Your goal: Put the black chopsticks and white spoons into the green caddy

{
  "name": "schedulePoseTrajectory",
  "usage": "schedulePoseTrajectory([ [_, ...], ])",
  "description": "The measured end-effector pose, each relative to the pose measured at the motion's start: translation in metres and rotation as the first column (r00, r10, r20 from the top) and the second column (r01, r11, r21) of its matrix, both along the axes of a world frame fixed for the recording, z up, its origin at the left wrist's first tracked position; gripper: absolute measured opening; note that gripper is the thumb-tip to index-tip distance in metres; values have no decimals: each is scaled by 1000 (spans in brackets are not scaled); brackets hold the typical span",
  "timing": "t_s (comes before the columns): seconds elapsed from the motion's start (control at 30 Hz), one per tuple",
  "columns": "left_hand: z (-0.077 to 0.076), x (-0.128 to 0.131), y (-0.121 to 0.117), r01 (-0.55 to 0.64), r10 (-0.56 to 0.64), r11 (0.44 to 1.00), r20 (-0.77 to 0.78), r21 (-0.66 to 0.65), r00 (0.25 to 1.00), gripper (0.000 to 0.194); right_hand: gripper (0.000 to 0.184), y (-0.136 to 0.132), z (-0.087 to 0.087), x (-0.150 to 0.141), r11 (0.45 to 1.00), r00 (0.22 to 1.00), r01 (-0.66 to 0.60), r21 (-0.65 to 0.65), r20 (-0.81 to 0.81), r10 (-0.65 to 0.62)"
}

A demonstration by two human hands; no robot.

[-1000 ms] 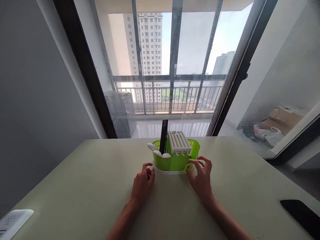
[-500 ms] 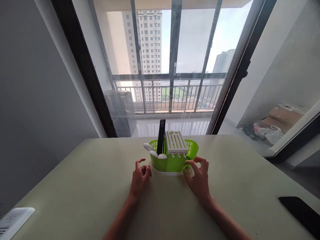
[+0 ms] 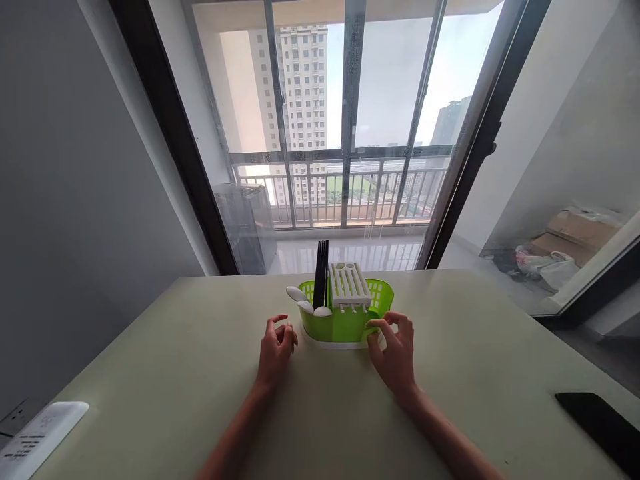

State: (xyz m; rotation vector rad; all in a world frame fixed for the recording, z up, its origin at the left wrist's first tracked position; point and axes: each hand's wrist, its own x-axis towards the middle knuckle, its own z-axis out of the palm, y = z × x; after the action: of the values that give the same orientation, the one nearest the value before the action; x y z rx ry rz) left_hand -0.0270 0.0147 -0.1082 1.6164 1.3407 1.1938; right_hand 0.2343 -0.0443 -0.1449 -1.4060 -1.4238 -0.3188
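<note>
A green utensil basket (image 3: 345, 328) on a white base tray (image 3: 335, 345) stands on the table before me. Black chopsticks (image 3: 321, 275) rise from its left part, and several white spoons (image 3: 306, 307) lean over its front left rim. A white slotted rack with small hooks (image 3: 349, 285) sits over the middle. Just left of the basket, my left hand (image 3: 276, 352) rests on the table, fingers loosely curled and apart, with nothing in it. My right hand (image 3: 395, 350) is at the basket's front right corner, thumb and index finger bent with a gap between them; whether they touch the green wall is unclear.
The pale table (image 3: 200, 373) runs to a glass door and balcony railing. A white power strip (image 3: 47, 437) lies at the left edge and a black flat object (image 3: 600, 427) at the right edge. Beyond the glass are cardboard boxes (image 3: 575, 237) and bags.
My left hand has moved slightly left, away from the basket. The right hand stays at the basket's right corner almost unchanged. The view has shifted slightly.
</note>
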Motion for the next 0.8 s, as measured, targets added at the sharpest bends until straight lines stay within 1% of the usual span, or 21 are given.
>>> schedulePoseTrajectory([
  [0.07, 10, -7, 12, -72, 73, 995, -21, 62, 997, 40, 16, 1, 0, -1, 1000, 1000, 3, 9, 2, -3],
  [0.1, 18, -9, 19, -120, 123, 987, -28, 108, 992, 38, 16, 1, 0, -1, 1000, 1000, -2, 13, -3, 2],
  [0.17, 42, -10, 35, -199, 210, 955, -29, 221, 977, 36, 16, 1, 1, -2, 1000, 1000, -19, 13, -21, 19],
  [0.2, 56, -8, 42, -203, 222, 941, -41, 272, 974, 37, 16, 1, 1, -2, 1000, 999, -28, 11, -33, 28],
  [0.23, 71, -4, 49, -186, 217, 931, -65, 313, 974, 38, 16, 1, 1, -2, 999, 998, -37, 8, -46, 37],
  [0.33, 112, 19, 64, -46, 114, 927, -164, 372, 980, 41, 16, 1, 3, -3, 998, 996, -59, 6, -74, 59],
  [0.37, 123, 29, 68, 12, 64, 930, -195, 366, 979, 42, 17, 0, 3, -4, 998, 995, -61, 9, -79, 62],
  [0.43, 139, 47, 76, 106, -37, 947, -226, 304, 973, 49, 17, 0, 4, -4, 998, 994, -63, 17, -85, 64],
  [0.53, 150, 68, 90, 195, -174, 975, -185, 102, 967, 66, 18, 0, 5, -4, 998, 994, -61, 33, -90, 64],
  [0.6, 152, 76, 100, 233, -232, 972, -146, -6, 962, 67, 19, 0, 6, -3, 997, 993, -69, 44, -89, 72],
  [0.7, 151, 83, 110, 280, -285, 958, -101, -63, 953, 61, 20, -1, 7, -2, 995, 992, -82, 49, -91, 86],
  [0.8, 149, 86, 113, 310, -314, 946, -31, -97, 949, 63, 20, -1, 9, -2, 995, 991, -86, 50, -96, 91],
])
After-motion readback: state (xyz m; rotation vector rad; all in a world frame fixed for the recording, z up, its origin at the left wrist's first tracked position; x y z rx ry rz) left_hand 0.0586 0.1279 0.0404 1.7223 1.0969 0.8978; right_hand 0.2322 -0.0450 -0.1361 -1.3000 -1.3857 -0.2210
